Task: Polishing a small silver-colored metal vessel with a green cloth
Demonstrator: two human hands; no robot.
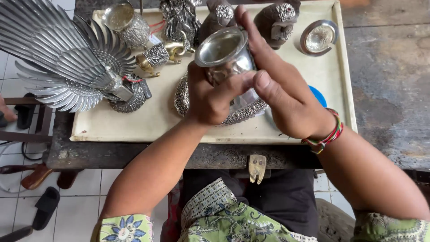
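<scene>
White floor tiles are seen at the left and below, with dark sandals [45, 207] lying on them, and a worn dark workbench [385, 85] fills the upper part of the view. On the bench a cream tray [148, 121] is laid, and most of the metalwork is set on it. At the tray's left end a large silver winged figure [62, 62] is stood, its feathers fanned out past the tray's edge. Behind the hands an embossed oval silver plate [183, 96] is lain flat, partly hidden. Along the far edge an embossed silver cup [127, 24], a brass piece [159, 54], a dark ornate figure [179, 18] and two dark rounded holders [275, 20] with silver ornaments are ranged, and a small round silver dish [319, 38] is placed near the right corner. A blue disc [319, 95] is glimpsed behind the right wrist. A polished silver cup [224, 56] is held above the middle of the tray, tilted, its open mouth turned towards the camera. It is gripped around its body by the left hand [208, 96], and it is pressed from the other side by the fingers of the right hand [286, 96], so both hands are brought together on it. A woven bracelet [324, 136] is worn on the right wrist.
</scene>
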